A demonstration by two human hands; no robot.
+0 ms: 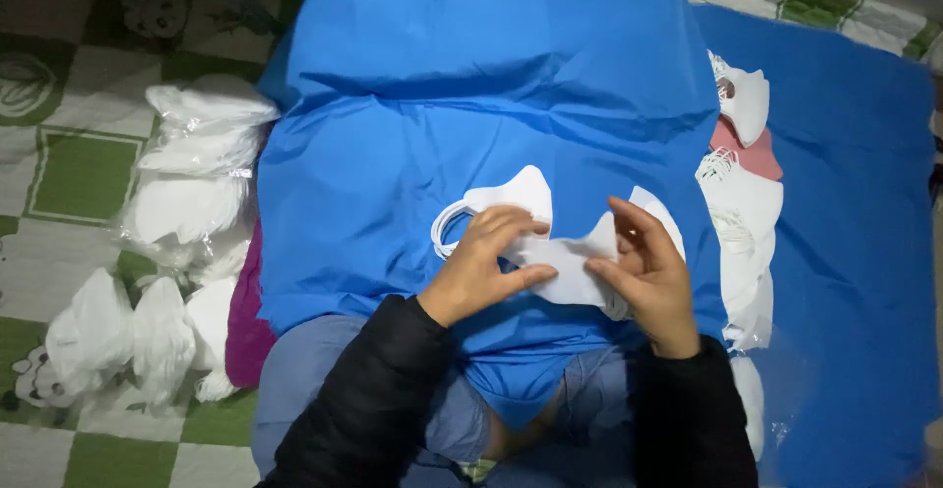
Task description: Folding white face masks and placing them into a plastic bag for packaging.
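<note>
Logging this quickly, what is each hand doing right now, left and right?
Left hand: closed on the white face mask, pinching its left part.
Right hand: closed on the same mask, gripping its right part over the blue cloth.

There are two hands, a left hand and a right hand. One big blue cloth lies under them. White masks sit in two piles, a left pile and a right pile.
</note>
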